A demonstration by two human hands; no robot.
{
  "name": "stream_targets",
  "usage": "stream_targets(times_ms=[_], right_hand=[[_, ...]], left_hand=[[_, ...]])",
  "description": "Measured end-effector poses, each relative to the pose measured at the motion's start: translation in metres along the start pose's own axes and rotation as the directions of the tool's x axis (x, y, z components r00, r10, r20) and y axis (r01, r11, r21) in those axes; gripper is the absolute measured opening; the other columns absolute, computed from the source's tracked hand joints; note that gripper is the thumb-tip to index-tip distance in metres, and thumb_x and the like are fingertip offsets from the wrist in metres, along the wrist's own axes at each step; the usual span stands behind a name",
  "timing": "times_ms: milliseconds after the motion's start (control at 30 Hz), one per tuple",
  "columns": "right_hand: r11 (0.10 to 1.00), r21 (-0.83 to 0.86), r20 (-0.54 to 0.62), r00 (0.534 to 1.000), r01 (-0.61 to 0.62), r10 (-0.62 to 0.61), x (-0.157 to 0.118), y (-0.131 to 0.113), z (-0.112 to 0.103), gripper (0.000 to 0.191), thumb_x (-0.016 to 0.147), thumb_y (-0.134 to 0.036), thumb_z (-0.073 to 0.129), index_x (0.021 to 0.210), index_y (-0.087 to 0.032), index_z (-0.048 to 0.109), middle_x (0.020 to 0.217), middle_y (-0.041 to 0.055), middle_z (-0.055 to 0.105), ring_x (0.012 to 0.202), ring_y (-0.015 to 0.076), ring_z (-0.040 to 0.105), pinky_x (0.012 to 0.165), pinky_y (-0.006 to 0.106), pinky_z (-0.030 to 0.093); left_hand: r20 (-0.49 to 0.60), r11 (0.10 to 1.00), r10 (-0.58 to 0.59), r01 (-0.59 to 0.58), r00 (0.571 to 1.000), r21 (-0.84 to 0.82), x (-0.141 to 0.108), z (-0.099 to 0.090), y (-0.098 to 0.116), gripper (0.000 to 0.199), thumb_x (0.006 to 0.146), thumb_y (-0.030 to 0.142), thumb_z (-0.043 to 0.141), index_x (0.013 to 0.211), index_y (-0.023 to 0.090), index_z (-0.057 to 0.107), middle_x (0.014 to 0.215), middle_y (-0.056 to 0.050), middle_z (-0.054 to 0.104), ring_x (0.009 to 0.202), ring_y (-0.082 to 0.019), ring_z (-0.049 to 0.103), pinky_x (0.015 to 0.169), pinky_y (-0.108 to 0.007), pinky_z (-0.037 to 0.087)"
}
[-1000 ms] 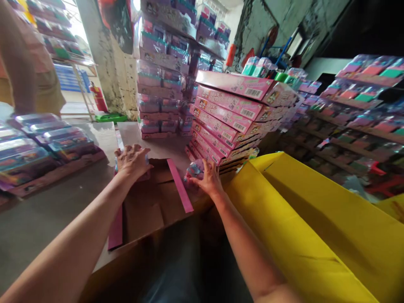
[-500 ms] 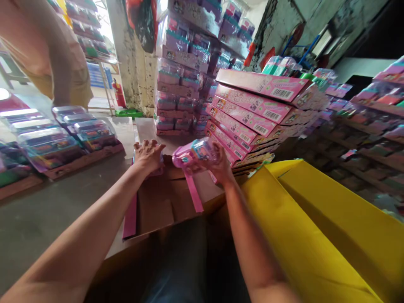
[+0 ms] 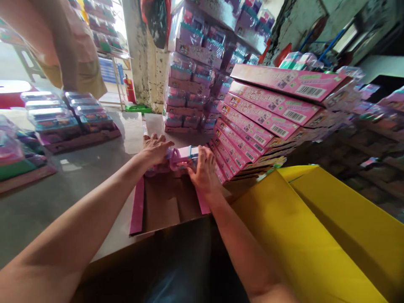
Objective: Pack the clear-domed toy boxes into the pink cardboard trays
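A person's two bare hands work at the far end of an open cardboard tray, brown inside with pink side edges, on a grey table. The right hand holds a pink-and-blue package, its thumb and fingers closed around the near side. A second ago that hand was at a package just outside the tray's right edge; half a second ago it held the package tilted above the tray's far right corner. Now the package lies lower and more level across the tray's far end, close beside the left hand; whether it touches the tray floor cannot be told. The left hand has stayed at the tray's far left corner, fingers bent over a clear-wrapped package inside it; how firmly it grips cannot be told. Right of the tray stands a yellow box; beyond its right edge leans a stack of pink printed boxes. Behind the tray rises a tower of clear packs. Far to its left, another person stands beside filled display trays.
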State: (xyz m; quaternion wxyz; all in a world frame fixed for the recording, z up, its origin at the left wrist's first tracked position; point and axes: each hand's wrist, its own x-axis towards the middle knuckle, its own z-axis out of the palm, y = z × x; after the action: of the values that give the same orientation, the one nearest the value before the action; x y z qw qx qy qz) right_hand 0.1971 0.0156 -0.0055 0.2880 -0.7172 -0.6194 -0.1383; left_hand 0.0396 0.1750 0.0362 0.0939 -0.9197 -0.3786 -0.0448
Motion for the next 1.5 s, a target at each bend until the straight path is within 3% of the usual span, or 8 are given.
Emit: stream_targets(times_ms=[167, 300, 467, 600, 700, 1033, 1267, 1500], right_hand=[[0.932, -0.113, 0.167, 0.931, 0.344, -0.324, -0.018, -0.048, 0.028, 0.055, 0.096, -0.020, 0.045, 0.150, -0.010, 0.035, 0.156, 0.0154, 0.034, 0.151, 0.0271, 0.015, 0.125, 0.055, 0.007], [0.910, -0.144, 0.229, 0.908, 0.388, -0.351, -0.004, -0.039, 0.045, 0.052, 0.097, -0.014, 0.037, 0.149, -0.009, 0.037, 0.155, 0.0175, 0.036, 0.149, 0.0299, 0.020, 0.123, 0.059, 0.006], [0.886, -0.170, 0.245, 0.889, 0.431, -0.386, 0.005, -0.022, 0.057, 0.043, 0.100, -0.016, 0.032, 0.141, -0.014, 0.048, 0.145, 0.0158, 0.049, 0.146, 0.0302, 0.028, 0.120, 0.065, 0.008], [0.808, -0.121, 0.371, 0.781, 0.576, -0.502, -0.003, -0.015, 0.073, 0.044, 0.099, -0.012, 0.032, 0.138, -0.005, 0.050, 0.145, 0.0188, 0.049, 0.145, 0.0285, 0.029, 0.122, 0.060, 0.012], [0.807, -0.114, 0.409, 0.768, 0.579, -0.493, -0.005, -0.013, 0.078, 0.047, 0.096, -0.007, 0.031, 0.140, 0.000, 0.047, 0.146, 0.0205, 0.048, 0.145, 0.0281, 0.030, 0.124, 0.056, 0.013], [0.786, -0.042, 0.435, 0.719, 0.617, -0.542, 0.004, 0.004, 0.070, 0.050, 0.097, -0.007, 0.033, 0.145, -0.013, 0.045, 0.153, 0.0110, 0.042, 0.149, 0.0227, 0.025, 0.126, 0.054, 0.008], [0.747, -0.117, 0.472, 0.699, 0.654, -0.538, 0.004, -0.003, 0.070, 0.049, 0.094, -0.006, 0.034, 0.140, 0.000, 0.049, 0.150, 0.0210, 0.043, 0.147, 0.0296, 0.030, 0.124, 0.058, 0.012], [0.763, -0.154, 0.576, 0.684, 0.628, -0.447, 0.010, -0.013, 0.080, 0.048, 0.091, -0.006, 0.038, 0.135, 0.007, 0.052, 0.145, 0.0257, 0.046, 0.147, 0.0323, 0.031, 0.124, 0.057, 0.016]], left_hand=[[0.019, 1.000, -0.006, 0.006, 1.000, -0.014, -0.003, -0.003, 0.002, 0.060, 0.081, 0.026, 0.062, 0.139, 0.034, 0.051, 0.132, -0.010, 0.054, 0.119, -0.034, 0.047, 0.096, -0.046, 0.035], [-0.013, 1.000, 0.021, -0.021, 1.000, -0.014, -0.006, -0.004, 0.003, 0.058, 0.082, 0.017, 0.055, 0.138, 0.032, 0.053, 0.130, -0.011, 0.056, 0.116, -0.033, 0.049, 0.094, -0.046, 0.037], [0.024, 0.999, 0.049, -0.049, 0.998, -0.023, -0.005, -0.004, -0.001, 0.062, 0.077, 0.023, 0.064, 0.138, 0.030, 0.053, 0.131, -0.010, 0.054, 0.120, -0.035, 0.047, 0.097, -0.047, 0.036], [0.042, 0.996, 0.057, -0.054, 0.998, -0.067, -0.002, -0.001, -0.007, 0.068, 0.074, 0.041, 0.075, 0.138, 0.032, 0.052, 0.134, -0.010, 0.052, 0.123, -0.036, 0.044, 0.101, -0.049, 0.033], [0.028, 0.993, 0.068, -0.065, 0.997, -0.100, 0.000, 0.003, -0.009, 0.075, 0.072, 0.045, 0.079, 0.140, 0.033, 0.051, 0.134, -0.011, 0.051, 0.123, -0.037, 0.044, 0.103, -0.050, 0.031], [0.011, 0.996, 0.031, -0.030, 0.999, -0.078, 0.001, 0.003, -0.003, 0.078, 0.071, 0.047, 0.081, 0.141, 0.034, 0.047, 0.136, -0.012, 0.050, 0.125, -0.039, 0.043, 0.104, -0.054, 0.031], [-0.029, 0.997, 0.031, -0.033, 0.999, -0.071, -0.005, -0.002, -0.001, 0.066, 0.078, 0.041, 0.076, 0.139, 0.027, 0.052, 0.130, -0.011, 0.052, 0.122, -0.035, 0.046, 0.103, -0.051, 0.032], [-0.023, 0.989, -0.016, 0.012, 1.000, -0.145, -0.004, -0.003, 0.002, 0.071, 0.072, 0.040, 0.082, 0.136, 0.024, 0.055, 0.133, -0.016, 0.052, 0.121, -0.039, 0.044, 0.100, -0.058, 0.033]])
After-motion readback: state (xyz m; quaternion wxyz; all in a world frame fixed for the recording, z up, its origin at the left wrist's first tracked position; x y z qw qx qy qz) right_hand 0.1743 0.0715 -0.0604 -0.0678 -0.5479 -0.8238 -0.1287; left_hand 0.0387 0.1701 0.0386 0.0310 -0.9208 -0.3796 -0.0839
